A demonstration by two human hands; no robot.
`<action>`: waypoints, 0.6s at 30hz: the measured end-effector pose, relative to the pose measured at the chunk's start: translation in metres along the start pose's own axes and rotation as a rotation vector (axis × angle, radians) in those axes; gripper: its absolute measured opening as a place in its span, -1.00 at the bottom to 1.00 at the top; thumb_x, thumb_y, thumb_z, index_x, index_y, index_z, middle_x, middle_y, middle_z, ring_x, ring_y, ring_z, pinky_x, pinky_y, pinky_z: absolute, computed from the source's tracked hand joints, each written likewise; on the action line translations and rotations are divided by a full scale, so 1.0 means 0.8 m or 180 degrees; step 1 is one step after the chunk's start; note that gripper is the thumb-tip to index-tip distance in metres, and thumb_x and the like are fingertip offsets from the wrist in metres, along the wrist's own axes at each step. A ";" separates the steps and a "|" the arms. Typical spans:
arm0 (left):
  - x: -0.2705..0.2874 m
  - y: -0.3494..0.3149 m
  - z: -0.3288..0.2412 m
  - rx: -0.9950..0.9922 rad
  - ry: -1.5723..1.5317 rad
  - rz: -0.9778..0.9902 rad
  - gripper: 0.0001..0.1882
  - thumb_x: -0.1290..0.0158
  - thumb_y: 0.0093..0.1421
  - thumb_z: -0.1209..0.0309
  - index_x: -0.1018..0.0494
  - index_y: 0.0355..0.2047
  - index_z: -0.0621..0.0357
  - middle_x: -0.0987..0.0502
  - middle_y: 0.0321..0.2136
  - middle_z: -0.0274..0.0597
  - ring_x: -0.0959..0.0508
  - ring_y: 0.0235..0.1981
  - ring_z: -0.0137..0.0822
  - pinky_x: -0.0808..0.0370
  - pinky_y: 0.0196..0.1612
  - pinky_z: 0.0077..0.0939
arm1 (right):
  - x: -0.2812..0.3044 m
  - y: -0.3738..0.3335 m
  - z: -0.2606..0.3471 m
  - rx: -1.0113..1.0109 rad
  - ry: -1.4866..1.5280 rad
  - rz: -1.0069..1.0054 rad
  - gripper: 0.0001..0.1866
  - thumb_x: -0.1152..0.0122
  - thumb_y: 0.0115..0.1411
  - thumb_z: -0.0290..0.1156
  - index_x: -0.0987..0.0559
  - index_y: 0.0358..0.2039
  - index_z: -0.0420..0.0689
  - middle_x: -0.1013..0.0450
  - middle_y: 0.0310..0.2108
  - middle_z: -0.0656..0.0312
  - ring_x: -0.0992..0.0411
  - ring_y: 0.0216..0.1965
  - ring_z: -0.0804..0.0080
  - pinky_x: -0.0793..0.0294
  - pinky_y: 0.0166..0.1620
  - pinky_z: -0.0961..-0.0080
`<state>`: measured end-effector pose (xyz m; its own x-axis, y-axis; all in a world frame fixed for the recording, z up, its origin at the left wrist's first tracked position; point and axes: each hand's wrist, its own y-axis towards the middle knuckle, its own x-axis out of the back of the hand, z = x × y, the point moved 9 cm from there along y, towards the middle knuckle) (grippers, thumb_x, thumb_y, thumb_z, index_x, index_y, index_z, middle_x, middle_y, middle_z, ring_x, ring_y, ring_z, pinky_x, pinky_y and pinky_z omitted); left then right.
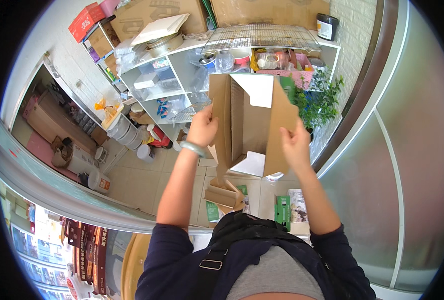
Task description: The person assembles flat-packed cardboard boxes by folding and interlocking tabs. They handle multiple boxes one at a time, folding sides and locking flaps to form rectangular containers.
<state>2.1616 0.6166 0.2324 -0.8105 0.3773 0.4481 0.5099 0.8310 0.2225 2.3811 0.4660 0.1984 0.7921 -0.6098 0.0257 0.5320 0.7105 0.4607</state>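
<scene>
An open cardboard box hangs in the air in front of me, its brown inside facing up and white corner flaps showing at the top and bottom. My left hand, with a pale bangle at the wrist, is closed on the box's left flap. On the other side, my right hand pinches the right flap between thumb and fingers. Below, an open brown carton lies on the floor, close to a green and white box.
A white shelf unit packed with containers stands ahead, with a wire rack on top. A leafy plant grows beyond my right hand. Stacked white tubs sit at left. A frosted glass panel rises at right.
</scene>
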 end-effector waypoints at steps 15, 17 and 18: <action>-0.085 -0.127 -0.183 -0.1966 0.1991 -0.0501 -0.50 0.05 0.05 0.69 -0.41 0.06 0.20 -0.53 -0.50 0.07 -0.54 -0.50 0.06 -0.47 -0.45 -0.15 | 0.026 0.007 0.089 0.1332 -0.2931 -0.0576 0.02 -0.41 -0.09 -0.45 -0.07 0.37 -0.13 -0.01 0.34 -0.20 -0.02 0.34 -0.21 -0.03 0.34 0.01; -0.089 -0.138 -0.182 -0.1881 0.2068 -0.0532 -0.48 0.04 0.03 0.70 -0.41 0.06 0.18 -0.53 -0.52 0.05 -0.53 -0.53 0.05 -0.46 -0.46 -0.16 | 0.028 0.007 0.077 0.1091 -0.2681 -0.0307 -0.06 -0.35 -0.04 -0.48 -0.12 0.35 -0.11 -0.06 0.34 -0.10 -0.08 0.33 -0.12 -0.14 0.30 0.10; -0.087 -0.143 -0.180 -0.1885 0.2039 -0.0564 -0.48 0.03 0.03 0.70 -0.41 0.06 0.18 -0.52 -0.54 0.05 -0.52 -0.54 0.06 -0.45 -0.47 -0.16 | 0.033 0.002 0.063 0.0818 -0.2625 -0.0117 -0.10 -0.32 -0.02 -0.49 -0.14 0.35 -0.10 -0.09 0.33 -0.05 -0.12 0.32 -0.07 -0.20 0.28 0.15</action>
<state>2.2013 0.4363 0.3007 -0.6652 -0.1853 0.7233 0.6016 0.4407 0.6662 2.3880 0.4334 0.2447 0.2526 -0.7618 0.5966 0.3902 0.6444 0.6576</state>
